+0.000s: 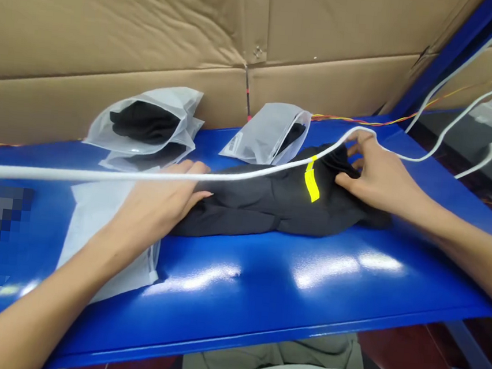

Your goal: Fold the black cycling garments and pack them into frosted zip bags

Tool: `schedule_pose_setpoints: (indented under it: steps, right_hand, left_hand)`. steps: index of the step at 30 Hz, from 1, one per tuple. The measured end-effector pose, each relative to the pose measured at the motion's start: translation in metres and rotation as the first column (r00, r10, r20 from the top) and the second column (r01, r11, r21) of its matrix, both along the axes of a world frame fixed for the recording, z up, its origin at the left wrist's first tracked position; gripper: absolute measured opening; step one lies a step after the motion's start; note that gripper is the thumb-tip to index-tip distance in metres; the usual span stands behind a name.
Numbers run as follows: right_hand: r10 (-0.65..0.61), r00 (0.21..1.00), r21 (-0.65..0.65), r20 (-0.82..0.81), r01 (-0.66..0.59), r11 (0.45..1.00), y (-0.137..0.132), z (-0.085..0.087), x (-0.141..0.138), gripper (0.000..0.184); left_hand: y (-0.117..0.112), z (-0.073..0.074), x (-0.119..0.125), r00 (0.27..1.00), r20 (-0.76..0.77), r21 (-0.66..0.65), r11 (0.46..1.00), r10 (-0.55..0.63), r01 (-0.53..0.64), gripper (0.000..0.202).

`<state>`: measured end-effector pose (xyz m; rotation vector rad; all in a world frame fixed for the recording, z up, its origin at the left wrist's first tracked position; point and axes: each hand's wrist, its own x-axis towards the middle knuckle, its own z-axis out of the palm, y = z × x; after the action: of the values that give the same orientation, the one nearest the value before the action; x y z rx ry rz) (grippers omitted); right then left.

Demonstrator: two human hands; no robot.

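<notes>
A blue metal counter (305,294) stands against a cardboard-lined wall (114,21), with a white cable (186,176) running across the view above it. A folded black garment (270,204) lies mid-counter. The left hand (156,211) rests open and flat against the garment's left end, above a flat white bag (93,233). The right hand (381,180) is part-curled on its right end; whether it grips the cloth cannot be told. Two frosted bags (143,122) (263,134) holding black cloth lie farther back. A yellow tag (312,179) sits on the garment.

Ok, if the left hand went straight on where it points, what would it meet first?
The black garment, already at the left hand's fingertips; the white cable probably hangs higher, though depth is unclear.
</notes>
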<state>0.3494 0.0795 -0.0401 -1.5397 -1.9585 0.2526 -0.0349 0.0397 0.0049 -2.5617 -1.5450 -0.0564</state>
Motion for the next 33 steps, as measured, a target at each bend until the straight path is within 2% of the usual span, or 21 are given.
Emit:
schedule_pose_setpoints:
  steps: [3, 6, 8, 10, 12, 13, 16, 18, 20, 24, 26, 28, 31, 33]
  right_hand:
    - [0.036, 0.999, 0.075, -0.032, -0.033, 0.997, 0.004, 0.0, 0.0, 0.044]
    - [0.094, 0.991, 0.128, -0.092, -0.082, 0.988, 0.006, 0.001, 0.0, 0.034]
    - [0.132, 0.983, 0.149, -0.13, -0.112, 0.982, 0.006, 0.002, -0.001, 0.034]
    - [0.165, 0.975, 0.157, -0.147, -0.142, 0.977, 0.006, 0.003, -0.001, 0.042]
    - [0.215, 0.972, 0.156, -0.095, -0.199, 0.968, 0.006, 0.003, -0.002, 0.05]
    - [0.24, 0.969, 0.156, -0.052, -0.229, 0.961, 0.006, 0.003, -0.002, 0.048]
    - [0.273, 0.959, 0.182, 0.071, -0.282, 0.942, 0.006, 0.002, -0.002, 0.027]
    - [0.243, 0.965, 0.214, 0.096, -0.259, 0.942, 0.006, 0.002, -0.001, 0.022]
    - [0.213, 0.972, 0.235, 0.102, -0.232, 0.944, 0.005, 0.003, -0.001, 0.024]
    - [0.152, 0.987, 0.273, -0.042, -0.135, 0.953, -0.001, 0.007, -0.002, 0.032]
    - [0.147, 0.981, 0.275, -0.13, -0.107, 0.956, -0.003, 0.008, -0.004, 0.03]
    - [0.189, 0.963, 0.246, -0.192, -0.139, 0.959, -0.005, 0.008, -0.005, 0.026]
    - [0.313, 0.906, 0.175, -0.286, -0.272, 0.946, -0.008, 0.011, -0.005, 0.024]
    - [0.388, 0.85, 0.126, -0.356, -0.367, 0.922, -0.009, 0.016, -0.003, 0.021]
  left_hand:
    - [0.001, -0.001, -0.001, 0.998, 0.037, 0.029, 0.999, 0.044, -0.045, 0.025]
    - [0.002, -0.002, -0.001, 0.997, 0.068, 0.066, 0.997, 0.023, -0.028, 0.027]
    - [0.002, -0.001, 0.0, 0.995, 0.104, 0.111, 0.994, -0.006, -0.005, 0.025]
    - [0.001, 0.001, 0.002, 0.99, 0.139, 0.136, 0.991, -0.027, 0.008, 0.019]
    - [0.0, 0.003, 0.003, 0.986, 0.163, 0.11, 0.994, -0.031, 0.013, 0.012]
    - [-0.001, 0.004, 0.004, 0.984, 0.175, 0.087, 0.996, -0.027, 0.012, 0.009]
    - [0.0, 0.005, 0.003, 0.973, 0.227, 0.012, 1.0, 0.025, -0.028, 0.004]
    - [0.002, 0.004, 0.003, 0.959, 0.27, -0.013, 0.996, 0.089, -0.088, 0.006]
    - [0.005, 0.003, 0.001, 0.938, 0.306, -0.019, 0.986, 0.162, -0.164, 0.007]
    - [0.01, 0.0, -0.003, 0.888, 0.379, -0.002, 0.96, 0.261, -0.281, 0.01]
    - [0.012, 0.0, -0.006, 0.873, 0.441, 0.011, 0.971, 0.21, -0.239, 0.013]
    - [0.014, 0.0, -0.007, 0.868, 0.486, 0.016, 0.991, 0.105, -0.129, 0.017]
    - [0.015, 0.004, -0.008, 0.864, 0.5, 0.006, 0.998, -0.062, 0.068, 0.03]
    - [0.014, 0.009, -0.009, 0.844, 0.507, 0.01, 0.98, -0.176, 0.198, 0.035]
